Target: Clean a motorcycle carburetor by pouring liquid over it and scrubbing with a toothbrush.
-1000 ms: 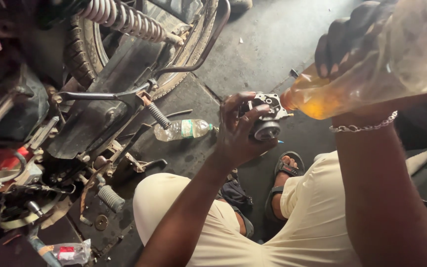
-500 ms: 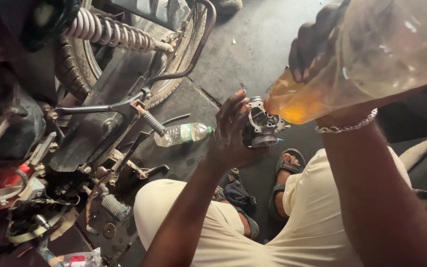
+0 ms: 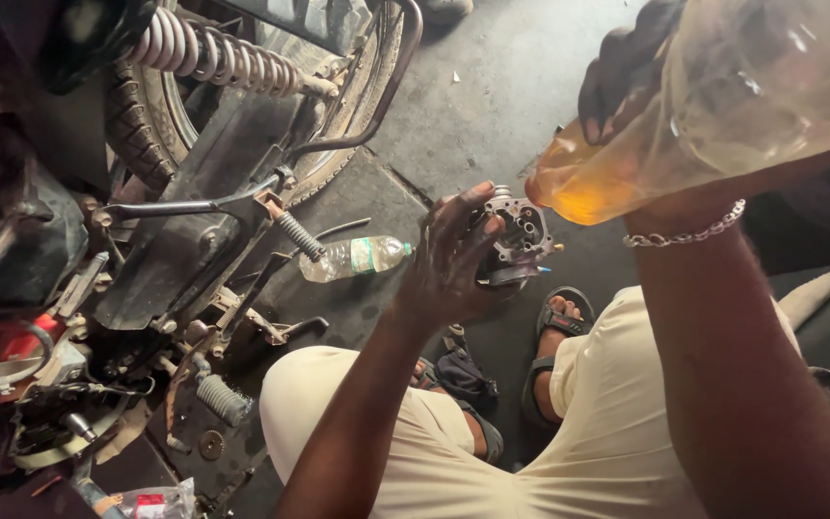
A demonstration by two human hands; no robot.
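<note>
The bottle has tipped further and come closer to the part since a second ago.

The left hand [image 3: 453, 255] is curled around a small metal carburettor body [image 3: 516, 235], fingers wrapped at its side and holding it up over the knees, open face upward. The right hand [image 3: 626, 72] grips a large clear plastic bottle [image 3: 722, 106] of amber liquid, tilted so its mouth hangs just beside the part's top. From here I'd say the pour wants to be slow, the mouth kept right over the opening and the part held level, or it will run down onto the pale trousers [image 3: 588, 432]. A small water bottle [image 3: 353, 258] lies on the floor by the motorcycle [image 3: 204, 192].
</note>
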